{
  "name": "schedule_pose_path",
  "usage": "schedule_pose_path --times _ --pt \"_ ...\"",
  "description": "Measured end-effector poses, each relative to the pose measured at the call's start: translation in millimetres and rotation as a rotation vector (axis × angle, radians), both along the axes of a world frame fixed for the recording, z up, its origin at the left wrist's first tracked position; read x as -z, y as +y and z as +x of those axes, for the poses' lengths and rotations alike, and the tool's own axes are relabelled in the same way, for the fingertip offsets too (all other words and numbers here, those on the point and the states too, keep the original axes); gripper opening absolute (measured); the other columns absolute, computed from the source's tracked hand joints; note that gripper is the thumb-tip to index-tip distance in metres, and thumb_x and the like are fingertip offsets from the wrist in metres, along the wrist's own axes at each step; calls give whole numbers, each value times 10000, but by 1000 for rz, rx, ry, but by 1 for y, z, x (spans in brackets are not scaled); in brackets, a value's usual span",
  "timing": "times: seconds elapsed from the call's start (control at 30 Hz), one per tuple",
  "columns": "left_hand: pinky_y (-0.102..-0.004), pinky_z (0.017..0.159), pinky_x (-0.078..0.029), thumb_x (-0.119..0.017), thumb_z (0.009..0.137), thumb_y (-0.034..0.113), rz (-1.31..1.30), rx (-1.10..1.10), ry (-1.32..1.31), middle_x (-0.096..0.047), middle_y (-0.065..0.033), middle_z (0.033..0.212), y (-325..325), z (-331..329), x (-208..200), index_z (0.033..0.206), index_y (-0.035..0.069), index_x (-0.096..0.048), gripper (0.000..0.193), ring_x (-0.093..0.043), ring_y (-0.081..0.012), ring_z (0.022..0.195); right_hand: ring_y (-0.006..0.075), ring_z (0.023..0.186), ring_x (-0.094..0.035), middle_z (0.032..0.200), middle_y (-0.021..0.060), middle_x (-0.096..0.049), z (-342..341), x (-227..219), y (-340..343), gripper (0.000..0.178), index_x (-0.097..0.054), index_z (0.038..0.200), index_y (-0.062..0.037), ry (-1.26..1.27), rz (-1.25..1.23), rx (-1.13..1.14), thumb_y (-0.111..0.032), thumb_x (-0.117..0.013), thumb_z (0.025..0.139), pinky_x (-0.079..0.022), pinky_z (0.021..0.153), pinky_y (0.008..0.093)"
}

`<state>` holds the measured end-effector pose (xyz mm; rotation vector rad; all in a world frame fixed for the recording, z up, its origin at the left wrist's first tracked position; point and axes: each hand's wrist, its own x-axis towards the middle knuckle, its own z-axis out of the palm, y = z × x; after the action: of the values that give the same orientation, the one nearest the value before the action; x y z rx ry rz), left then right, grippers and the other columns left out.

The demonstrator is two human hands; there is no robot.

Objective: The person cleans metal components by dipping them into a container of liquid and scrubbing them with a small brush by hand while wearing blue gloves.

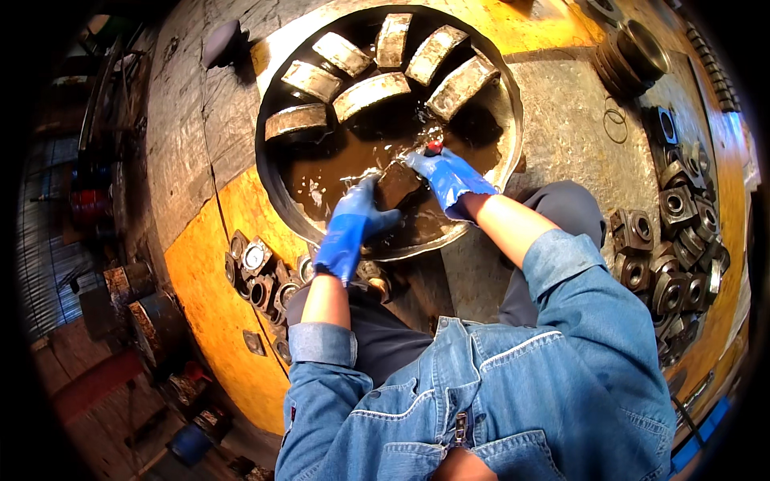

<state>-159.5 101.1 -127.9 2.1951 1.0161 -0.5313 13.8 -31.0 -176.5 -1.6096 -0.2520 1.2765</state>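
Note:
A large round metal pan (267,172) of murky brown liquid lies in front of me. My left hand (358,210), in a blue rubber glove, reaches into it with fingers and thumb around the near-left end of a wet brown metal block (396,186), partly under the liquid. My right hand (451,175), gloved alike, is closed at the block's far right side. A small red end (434,147) of something it grips sticks out past the fingers; the rest is hidden. Foamy splashes show around both hands. Several curved, thick metal segments (370,94) stand along the pan's far side.
Machined metal blocks with round bores (261,290) lie left of my knees, and a larger heap of them (672,293) lies to the right. Stacked metal rings (634,56) stand at far right, near thin loose rings (615,126). A grey rounded object (223,44) sits far left.

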Motion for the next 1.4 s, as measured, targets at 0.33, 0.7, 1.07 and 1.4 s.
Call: schedule_pose_path --times 0.33,0.7,1.07,1.4 --pt "-463 1076 -545 -869 782 339 88 -133 124 -688 -297 1351 -19 42 -10 1502 24 -546 850 -681 -416 1254 142 1027 -657 1143 57 -751 -7 -5 2 394 -745 1242 -70 108 -42 17 -407 -637 1070 -508 934 298" --pt "-431 1023 -574 -950 675 347 32 -192 -276 -750 -212 1268 -2 10 -1 1388 25 -623 847 -721 -364 1192 199 1192 -599 1296 127 -648 -15 -26 13 429 -621 1365 -40 -163 340 15 -360 -633 1079 -478 1064 364" --pt "-460 943 -592 -957 691 487 328 -223 -113 -783 -219 1132 -32 -23 -6 1208 18 -715 739 -747 -390 1095 245 934 -678 1006 131 -732 32 -87 -12 516 -687 1257 -1 -137 -89 -186 -451 -670 1006 -523 891 404" --pt "-473 929 -592 -930 790 476 385 -210 -26 -773 -232 1142 -30 -51 14 1209 -1 -693 677 -744 -398 1086 164 912 -647 976 93 -741 38 -70 -33 493 -771 1115 -21 -151 30 -88 -475 -585 1063 -505 875 331"
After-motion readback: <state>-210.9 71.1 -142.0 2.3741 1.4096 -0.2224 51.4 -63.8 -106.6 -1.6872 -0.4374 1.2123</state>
